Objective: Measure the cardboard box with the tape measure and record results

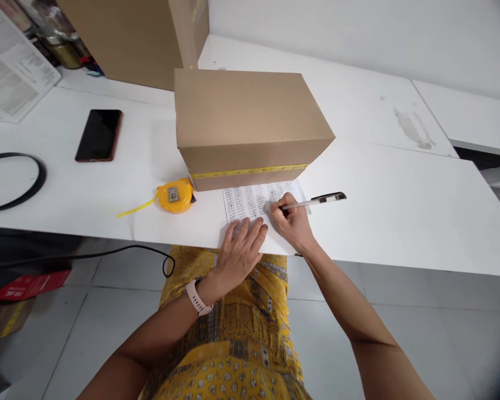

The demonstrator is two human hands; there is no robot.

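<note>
A sheet of paper (242, 201) covered in columns of handwriting lies at the front of the white table, its far edge meeting a closed cardboard box (250, 111) with yellow tape along its near side. My right hand (294, 222) grips a pen (316, 200) with a clear barrel and black cap end; the tip is at the paper. Flat on the sheet's lower edge rest the fingers of my left hand (241, 250), holding nothing. Left of the paper sits a yellow tape measure (175, 195) with a short length of its blade pulled out.
A dark smartphone (99, 135) lies at the left, near a black curved strap (37, 172). Behind stands a larger cardboard box (125, 39), beside a printed sheet (16, 66). A black cable (108, 253) hangs below the table's front edge. The wall runs along the back.
</note>
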